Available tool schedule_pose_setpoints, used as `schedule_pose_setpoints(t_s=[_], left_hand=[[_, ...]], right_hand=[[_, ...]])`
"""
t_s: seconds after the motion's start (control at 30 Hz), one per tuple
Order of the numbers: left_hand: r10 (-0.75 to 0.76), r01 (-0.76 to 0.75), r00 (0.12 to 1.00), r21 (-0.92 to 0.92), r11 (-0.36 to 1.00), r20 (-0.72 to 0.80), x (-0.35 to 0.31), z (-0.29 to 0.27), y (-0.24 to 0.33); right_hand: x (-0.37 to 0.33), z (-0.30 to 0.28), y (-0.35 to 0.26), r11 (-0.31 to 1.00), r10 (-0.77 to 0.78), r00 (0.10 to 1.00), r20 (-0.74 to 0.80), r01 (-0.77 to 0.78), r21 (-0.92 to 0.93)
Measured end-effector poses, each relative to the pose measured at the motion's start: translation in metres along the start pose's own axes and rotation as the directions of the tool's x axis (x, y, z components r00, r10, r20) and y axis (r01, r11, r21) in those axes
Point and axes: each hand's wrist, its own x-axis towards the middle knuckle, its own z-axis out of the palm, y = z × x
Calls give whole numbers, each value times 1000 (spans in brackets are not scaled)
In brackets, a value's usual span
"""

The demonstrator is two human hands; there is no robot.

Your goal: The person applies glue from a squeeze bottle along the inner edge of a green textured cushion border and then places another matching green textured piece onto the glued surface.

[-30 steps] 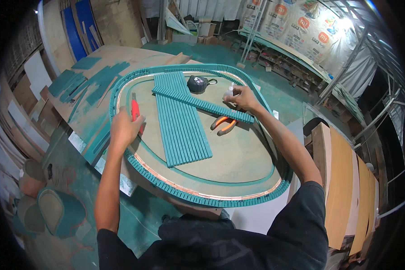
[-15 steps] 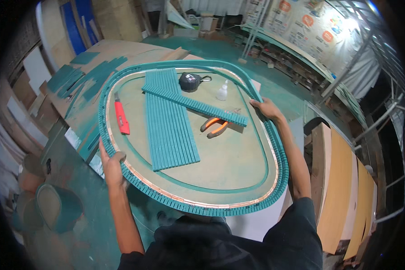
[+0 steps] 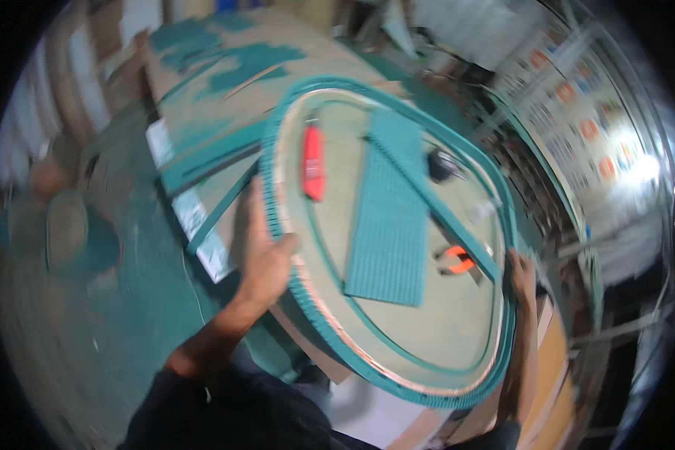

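Note:
My left hand (image 3: 266, 259) grips the left rim of a large rounded board (image 3: 450, 337), thumb over the edge. My right hand (image 3: 523, 279) holds the opposite rim, its fingers partly hidden. Green slotted strips (image 3: 313, 319) wrap around the board's outer edge. On the board lie a panel of slotted green strips (image 3: 390, 217) and a single slotted strip (image 3: 450, 223) slanting across it. Beside these are a red utility knife (image 3: 313, 161), a black tape measure (image 3: 442, 163), a blurred small white bottle (image 3: 482, 211) and orange-handled pliers (image 3: 457, 260).
A dusty worktable (image 3: 307, 45) with green patches stands at the upper left. A green strip (image 3: 225, 206) juts out beside my left hand. A round bin (image 3: 79, 232) stands on the floor at left. Wooden panels (image 3: 551, 367) lean at lower right.
The view has swung, and the board now appears farther right, turned clockwise and more tilted. Both hands keep hold of its rim. The tools and strips still lie on top.

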Motion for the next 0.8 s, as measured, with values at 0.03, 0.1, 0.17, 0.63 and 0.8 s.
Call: schedule_pose_setpoints(t_s=[0.03,0.1,0.17,0.63,0.8], left_hand=[[88,-87,996,186,979,3,-1,6,1],[78,-76,996,-64,995,35,0,11,11],[119,-112,990,-96,989,76,10,9,3],[124,-89,975,-187,978,183,179,34,-28],[71,-10,964,-235,972,255,211,46,-34]], right_hand=[[-8,-10,12,994,-63,998,-28,60,-95],[-22,-30,11,983,61,998,34,-54,-176],[-42,-30,-15,993,23,1000,6,-22,-116],[-110,-16,-36,937,252,942,-220,-295,-189],[-119,9,-56,983,121,903,-412,-167,-77]])
